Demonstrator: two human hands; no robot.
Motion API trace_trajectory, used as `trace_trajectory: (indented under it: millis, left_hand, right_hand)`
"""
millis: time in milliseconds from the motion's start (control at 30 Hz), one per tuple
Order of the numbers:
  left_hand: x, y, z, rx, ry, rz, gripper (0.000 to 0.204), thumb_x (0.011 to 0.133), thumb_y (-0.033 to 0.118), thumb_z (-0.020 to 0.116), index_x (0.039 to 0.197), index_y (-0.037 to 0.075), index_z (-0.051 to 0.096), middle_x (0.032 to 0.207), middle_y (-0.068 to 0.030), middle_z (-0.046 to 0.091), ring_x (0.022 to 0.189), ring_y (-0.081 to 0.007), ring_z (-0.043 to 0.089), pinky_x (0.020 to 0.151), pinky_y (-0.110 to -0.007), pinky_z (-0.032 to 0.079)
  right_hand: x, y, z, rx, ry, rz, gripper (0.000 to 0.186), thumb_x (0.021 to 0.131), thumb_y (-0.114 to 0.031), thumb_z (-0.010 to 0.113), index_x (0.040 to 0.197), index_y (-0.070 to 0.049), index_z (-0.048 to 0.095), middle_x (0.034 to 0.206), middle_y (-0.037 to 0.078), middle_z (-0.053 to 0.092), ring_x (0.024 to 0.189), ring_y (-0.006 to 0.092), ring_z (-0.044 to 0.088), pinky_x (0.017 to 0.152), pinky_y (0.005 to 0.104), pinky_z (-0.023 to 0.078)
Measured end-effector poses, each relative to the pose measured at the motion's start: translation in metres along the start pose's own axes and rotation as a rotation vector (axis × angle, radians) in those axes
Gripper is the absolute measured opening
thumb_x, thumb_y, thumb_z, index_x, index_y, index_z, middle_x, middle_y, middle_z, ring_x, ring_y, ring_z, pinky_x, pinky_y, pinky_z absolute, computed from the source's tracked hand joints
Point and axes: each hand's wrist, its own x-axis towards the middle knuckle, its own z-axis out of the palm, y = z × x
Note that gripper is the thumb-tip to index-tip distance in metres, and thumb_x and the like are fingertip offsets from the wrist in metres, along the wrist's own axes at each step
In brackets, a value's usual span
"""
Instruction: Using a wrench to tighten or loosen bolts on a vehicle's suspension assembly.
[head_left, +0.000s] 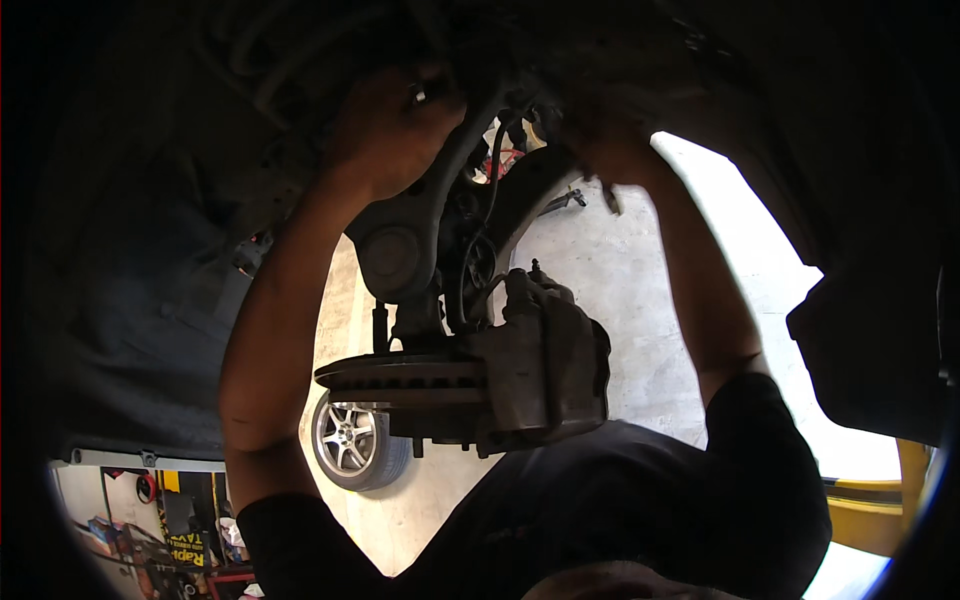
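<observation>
My left hand [400,135] is raised into the dark wheel well, its fingers curled closed beside the upright suspension part [392,260]. A small bright glint shows at those fingers, but what they hold is lost in shadow. On the other side, my right hand [612,150] reaches up near the top of the curved suspension arm [545,185]. Its fingers are dark and smeared, and a thin dark piece hangs just below them. Lower down, between my forearms, are the brake disc [400,375] and the brake caliper [550,360].
A wheel with a silver rim [345,440] lies on the pale floor below. Dark wheel-well panels [140,280] surround my arms. A yellow post [912,490] stands at the lower right, and cluttered shelving [150,540] at the lower left. A thin cable [492,190] runs down the suspension.
</observation>
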Motion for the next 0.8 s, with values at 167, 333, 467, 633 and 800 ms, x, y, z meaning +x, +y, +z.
trace_trajectory:
  millis: [167, 333, 467, 633, 800]
  left_hand:
    - [0.0, -0.003, -0.005, 0.152, -0.02, 0.097, 0.031, 0.075, 0.031, 0.053, 0.09, 0.004, 0.06, 0.079, -0.018, 0.061, 0.074, -0.0297, 0.06, 0.067, -0.036, 0.045]
    - [0.0, 0.006, 0.0, -0.011, 0.021, -0.072, 0.032, 0.073, 0.03, 0.057, 0.09, 0.004, 0.059, 0.073, -0.014, 0.06, 0.066, -0.0211, 0.058, 0.063, -0.033, 0.044]
    - [-0.002, 0.002, -0.008, 0.013, -0.056, -0.068, 0.028, 0.074, 0.029, 0.056, 0.086, 0.003, 0.057, 0.066, -0.013, 0.056, 0.061, -0.0208, 0.055, 0.06, -0.033, 0.043]
    - [-0.003, 0.007, -0.004, 0.016, -0.02, -0.011, 0.027, 0.074, 0.028, 0.054, 0.084, 0.003, 0.057, 0.063, -0.0135, 0.055, 0.058, -0.021, 0.054, 0.058, -0.034, 0.042]
    - [-0.003, 0.006, -0.005, 0.022, -0.023, -0.025, 0.027, 0.074, 0.028, 0.053, 0.082, 0.003, 0.057, 0.062, -0.0137, 0.054, 0.056, -0.0211, 0.054, 0.057, -0.034, 0.042]
  right_hand:
    - [-0.008, 0.004, 0.052, 0.08, 0.386, 0.169, 0.044, 0.086, -0.013, 0.05, 0.128, -0.005, 0.041, 0.105, 0.021, 0.058, 0.096, 0.039, 0.055, 0.082, 0.0441, 0.045]
    - [-0.017, 0.004, 0.063, 0.378, 0.689, 0.309, 0.045, 0.088, -0.013, 0.051, 0.131, -0.007, 0.039, 0.098, 0.018, 0.062, 0.091, 0.0318, 0.06, 0.074, 0.0358, 0.047]
    - [-0.018, -0.032, 0.041, 0.3, 0.527, 0.202, 0.054, 0.086, -0.008, 0.048, 0.138, -0.014, 0.032, 0.086, 0.022, 0.062, 0.072, 0.0367, 0.062, 0.062, 0.0398, 0.048]
    - [-0.009, -0.045, -0.013, 0.069, 0.14, 0.333, 0.049, 0.086, -0.009, 0.049, 0.134, -0.014, 0.039, 0.078, 0.02, 0.063, 0.059, 0.0216, 0.063, 0.055, 0.0305, 0.051]
    - [0.022, -0.052, -0.082, 0.424, -0.17, 0.505, 0.03, 0.09, -0.028, 0.051, 0.107, -0.005, 0.06, 0.078, 0.008, 0.065, 0.055, 0.0155, 0.059, 0.05, 0.0272, 0.047]
